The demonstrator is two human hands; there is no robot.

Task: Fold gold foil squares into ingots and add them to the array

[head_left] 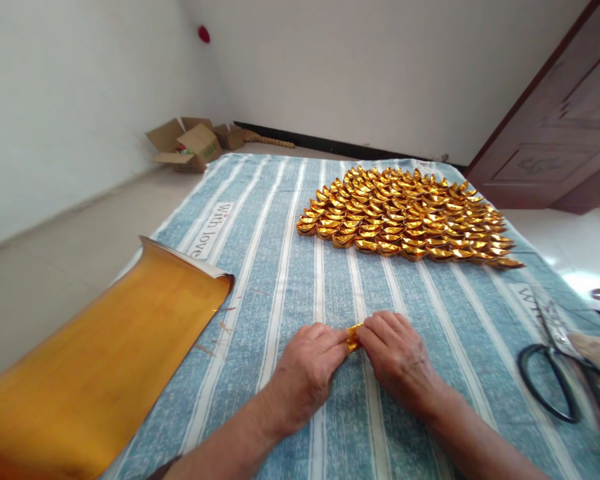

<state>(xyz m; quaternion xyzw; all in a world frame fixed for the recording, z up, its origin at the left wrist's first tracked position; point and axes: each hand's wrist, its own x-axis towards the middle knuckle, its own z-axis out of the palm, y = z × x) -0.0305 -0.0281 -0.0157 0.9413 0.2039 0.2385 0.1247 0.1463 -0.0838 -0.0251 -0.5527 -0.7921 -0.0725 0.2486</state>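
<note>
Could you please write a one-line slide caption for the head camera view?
Left hand and right hand pinch a small gold foil piece over a striped cloth, folded gold ingots massed beyond.

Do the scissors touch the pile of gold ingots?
Apart. The head view shows the scissors lying well clear of the ingots, striped cloth between them.

Open cloth (280, 280) ahead; foil sheet (105, 360) left, scissors (555, 373) right, ingots (405, 217) beyond.
</note>
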